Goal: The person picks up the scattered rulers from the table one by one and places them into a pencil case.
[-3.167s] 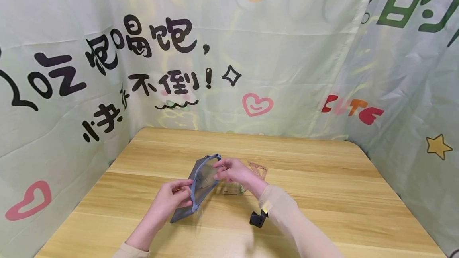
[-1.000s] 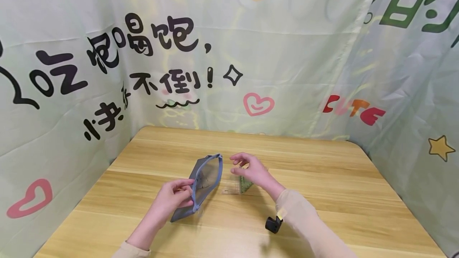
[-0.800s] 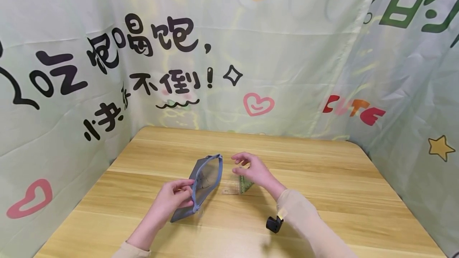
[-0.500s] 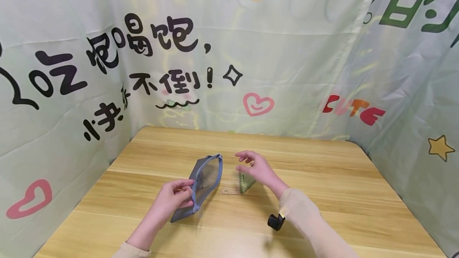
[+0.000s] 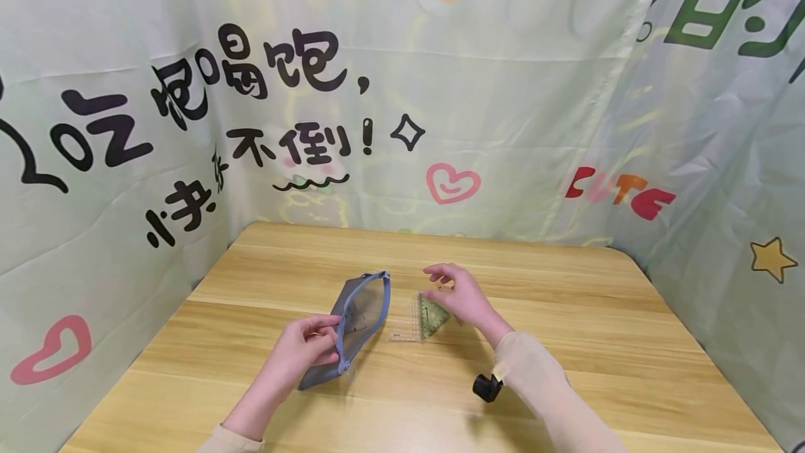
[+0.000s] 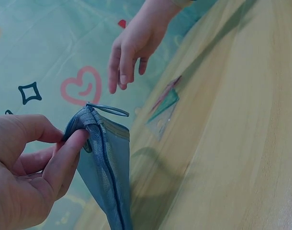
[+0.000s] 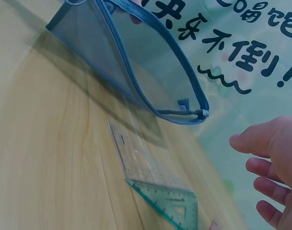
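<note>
My left hand [image 5: 305, 342] pinches the zipped edge of a blue-grey mesh zipper pouch [image 5: 321, 375], between thumb and fingers. The pouch stands tilted with its mouth gaping toward the right. Right of it, my right hand [image 5: 464, 297] hovers over the set squares, fingers loosely bent and nothing in them. Beneath it lies a green set square [image 5: 431, 319], overlapping a clear set square [image 7: 146, 165] on the table. A pinkish set square [image 6: 166, 92] sits just behind the green one, mostly covered by my right hand in the head view.
The wood-grain table [image 5: 566, 313] has a rounded far corner on the right. Printed cloth [image 5: 528, 124] with black lettering and hearts hangs around its back and sides. A black wrist camera [image 5: 486, 388] juts from below my right sleeve [image 5: 534, 369].
My right hand has drawn back from the pouch's mouth and drifted right, uncovering more of the green set square. My left hand and the pouch stay in place.
</note>
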A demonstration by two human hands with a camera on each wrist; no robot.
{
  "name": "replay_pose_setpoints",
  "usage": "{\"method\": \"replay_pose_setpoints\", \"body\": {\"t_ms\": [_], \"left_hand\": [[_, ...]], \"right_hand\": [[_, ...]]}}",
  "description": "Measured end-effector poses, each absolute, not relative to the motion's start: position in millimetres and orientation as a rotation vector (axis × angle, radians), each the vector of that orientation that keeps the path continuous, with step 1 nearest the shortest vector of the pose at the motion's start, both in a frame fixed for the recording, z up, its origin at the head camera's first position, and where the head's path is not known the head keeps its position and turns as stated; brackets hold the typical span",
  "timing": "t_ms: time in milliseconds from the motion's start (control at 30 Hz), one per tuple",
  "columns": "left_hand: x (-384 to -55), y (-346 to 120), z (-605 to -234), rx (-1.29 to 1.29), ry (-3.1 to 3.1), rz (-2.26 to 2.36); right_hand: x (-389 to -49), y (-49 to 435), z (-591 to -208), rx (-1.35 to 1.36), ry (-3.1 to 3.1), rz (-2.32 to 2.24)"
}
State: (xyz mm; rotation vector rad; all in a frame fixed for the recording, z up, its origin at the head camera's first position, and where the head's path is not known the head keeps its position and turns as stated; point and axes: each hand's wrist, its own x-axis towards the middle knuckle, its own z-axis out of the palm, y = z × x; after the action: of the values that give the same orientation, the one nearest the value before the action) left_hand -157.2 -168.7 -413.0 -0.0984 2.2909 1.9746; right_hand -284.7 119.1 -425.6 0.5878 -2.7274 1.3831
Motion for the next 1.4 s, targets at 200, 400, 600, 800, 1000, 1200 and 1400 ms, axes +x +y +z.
{"method": "replay_pose_setpoints", "body": {"t_ms": [200,400,600,800,1000,1200,1400], "left_hand": [[-157.1,-168.6,-413.5,-0.105,2.293,1.979],[-157.0,-168.9,-413.9,-0.102,2.291,1.974],[-156.7,-168.7,-414.3,-0.092,2.289,1.966],[-156.9,-168.8,-415.3,-0.092,2.285,1.967],[-157.2,-169.1,-415.9,-0.094,2.283,1.973],[-157.5,-169.6,-416.4,-0.110,2.290,1.968],[-158.2,-169.1,-415.2,-0.117,2.297,1.972]], "right_hand": [[-288.2,124.3,-429.8,0.591,-2.730,1.344],[-291.9,130.1,-435.4,0.586,-2.742,1.298],[-293.9,134.3,-435.9,0.566,-2.751,1.251],[-298.3,137.9,-439.8,0.547,-2.762,1.203],[-302.0,140.9,-444.3,0.488,-2.768,1.160],[-303.6,145.0,-448.1,0.458,-2.791,1.126],[-305.8,148.5,-452.3,0.425,-2.807,1.120]]}}
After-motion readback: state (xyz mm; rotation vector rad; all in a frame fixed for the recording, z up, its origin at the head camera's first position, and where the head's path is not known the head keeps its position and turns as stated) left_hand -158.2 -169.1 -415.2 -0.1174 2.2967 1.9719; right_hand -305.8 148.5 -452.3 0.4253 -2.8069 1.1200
